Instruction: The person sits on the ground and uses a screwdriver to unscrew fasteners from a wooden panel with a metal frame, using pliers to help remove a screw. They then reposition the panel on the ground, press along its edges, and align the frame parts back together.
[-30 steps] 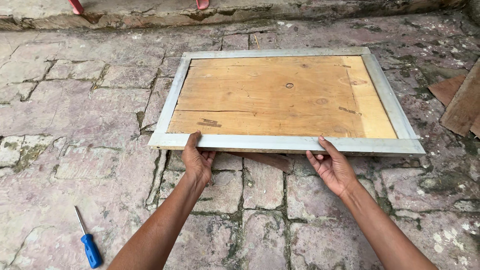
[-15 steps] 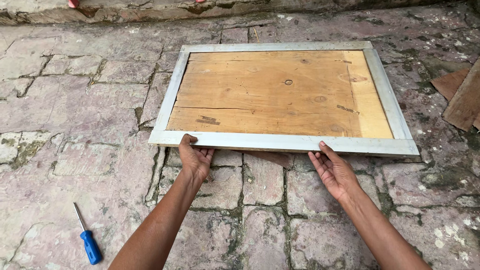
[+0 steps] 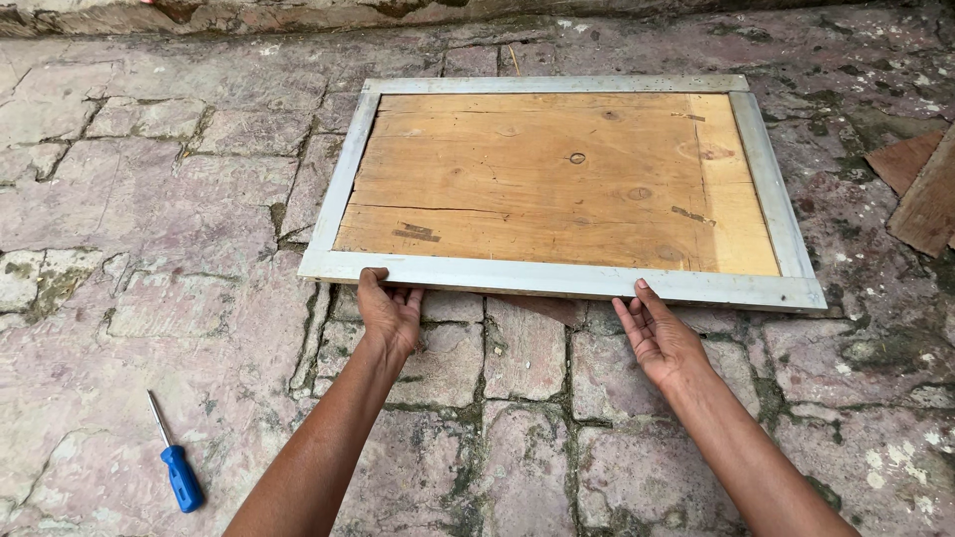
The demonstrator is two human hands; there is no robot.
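Note:
A wooden panel (image 3: 557, 184) set in a grey metal frame (image 3: 557, 279) lies on the stone paving, its near rail slightly raised off the ground. My left hand (image 3: 388, 313) holds the near rail toward its left end, thumb on top and fingers tucked under the edge. My right hand (image 3: 659, 338) grips the same rail right of its middle, thumb against the metal and fingers beneath it.
A blue-handled screwdriver (image 3: 175, 459) lies on the paving at the lower left. Brown wooden scraps (image 3: 920, 184) rest at the right edge. A low stone step (image 3: 298, 15) runs along the far side. The paving (image 3: 149, 199) is uneven, with mossy cracks.
Both hands stay on the near rail. The right hand has crept a little closer under the edge. The panel has barely shifted.

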